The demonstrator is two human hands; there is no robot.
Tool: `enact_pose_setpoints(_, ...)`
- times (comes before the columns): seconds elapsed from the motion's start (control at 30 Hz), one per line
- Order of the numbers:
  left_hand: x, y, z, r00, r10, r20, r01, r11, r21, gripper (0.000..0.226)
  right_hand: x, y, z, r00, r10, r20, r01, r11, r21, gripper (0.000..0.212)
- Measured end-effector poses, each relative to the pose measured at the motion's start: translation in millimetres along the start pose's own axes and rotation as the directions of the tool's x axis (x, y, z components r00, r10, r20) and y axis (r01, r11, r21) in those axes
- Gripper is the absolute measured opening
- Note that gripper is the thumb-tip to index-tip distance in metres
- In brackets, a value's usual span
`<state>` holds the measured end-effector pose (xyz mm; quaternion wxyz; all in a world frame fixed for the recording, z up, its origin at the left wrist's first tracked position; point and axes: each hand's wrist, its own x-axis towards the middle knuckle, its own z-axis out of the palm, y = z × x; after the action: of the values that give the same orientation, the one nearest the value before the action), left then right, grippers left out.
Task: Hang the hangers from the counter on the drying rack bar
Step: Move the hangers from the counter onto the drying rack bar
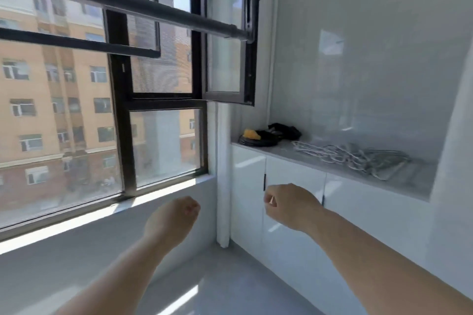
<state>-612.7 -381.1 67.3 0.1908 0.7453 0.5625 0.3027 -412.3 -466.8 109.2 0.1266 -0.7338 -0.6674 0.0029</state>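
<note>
I saw both curled closed, holding nothing: left hand [176,215] below the sill [163,193], right hand [289,206] before the cabinet doors [247,186]. The hangers [353,158] lay heaped mid-counter [281,151], near its front edge; the drying rack bar [153,10] ran overhead, open air beneath.

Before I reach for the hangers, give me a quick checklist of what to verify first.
1. Hangers on the counter: ok, all in one pile.
2. Hangers lying apart, easy to lift singly: not ok, they look tangled.
3. Hands free: ok, the left hand and right hand are curled and hold nothing.
4. Bar free for hooks: ok, nothing hangs on the stretch in view.
5. Way from the right hand to the pile: ok, nothing stands between them.
6. Dark clutter apart from the pile: cannot tell, it lies close to the pile's near end.
</note>
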Motion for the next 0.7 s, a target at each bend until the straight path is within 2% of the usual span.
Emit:
enact_pose_setpoints(0.13,56,48,78,0.983,0.119,0.141,-0.123,0.992,0.015,0.023,20,83,2,0.982,0.187,-0.012,-0.187,0.982,-0.020,0.018)
enact_pose_setpoints(0.23,97,77,119,0.963,0.206,0.173,-0.193,0.977,-0.093,0.018,45,136,-2,0.953,0.298,-0.047,-0.300,0.953,-0.034,0.020)
enact_pose_setpoints(0.37,156,114,170,0.929,0.296,0.223,-0.276,0.954,-0.117,0.016,79,199,-6,0.921,0.379,-0.091,-0.387,0.915,-0.112,0.019)
enact_pose_setpoints(0.5,205,154,226,0.912,0.315,0.262,-0.297,0.949,-0.107,0.017,93,261,1,0.892,0.441,-0.102,-0.451,0.882,-0.134,0.026)
enact_pose_setpoints(0.7,246,205,323,0.895,0.367,0.252,-0.332,0.927,-0.173,0.038,121,373,18,0.828,0.548,-0.116,-0.559,0.822,-0.105,0.033)
